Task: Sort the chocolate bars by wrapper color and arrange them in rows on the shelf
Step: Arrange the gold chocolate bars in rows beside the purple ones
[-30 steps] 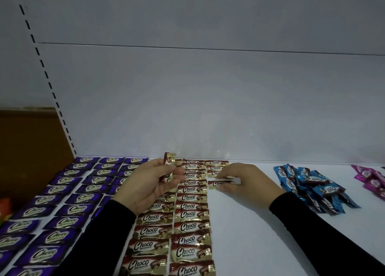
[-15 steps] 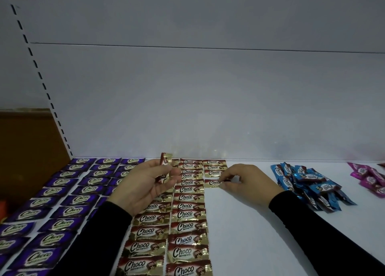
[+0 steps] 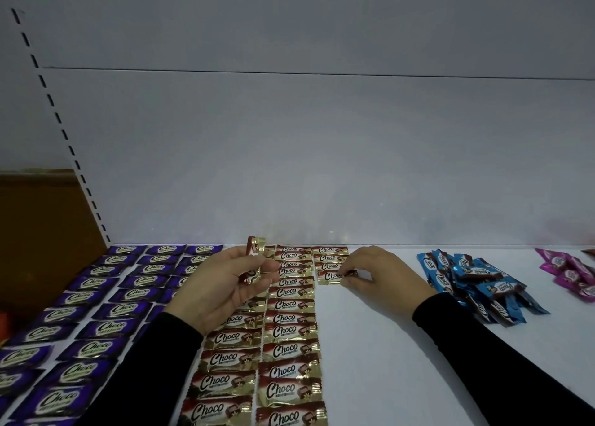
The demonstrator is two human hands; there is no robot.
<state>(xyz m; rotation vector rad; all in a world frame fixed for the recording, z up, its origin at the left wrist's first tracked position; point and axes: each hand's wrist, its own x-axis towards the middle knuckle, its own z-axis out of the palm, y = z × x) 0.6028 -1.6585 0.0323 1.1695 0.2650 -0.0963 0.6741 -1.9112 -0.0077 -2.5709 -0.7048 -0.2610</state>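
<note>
White back panel and white shelf are shown. Purple bars are ranged at 8 o'clock, gold bars at 6. A gold bar is pinched flat by the right hand at centre; gold bars are gripped upright by the left hand.

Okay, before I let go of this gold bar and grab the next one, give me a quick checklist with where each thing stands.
1. Right hand pinches the gold-and-brown wrapped bar flat on the white shelf: ok.
2. That bar sits right below the three gold bars of the third column: ok.
3. Bar square with that column: not ok, it tilts slightly.
4. Left hand holds spare gold bars ready: ok; how many, cannot tell.
5. Purple-wrapped bars in their own rows at left: ok.
6. Heap of blue-wrapped bars at right sorted: not ok.
</note>
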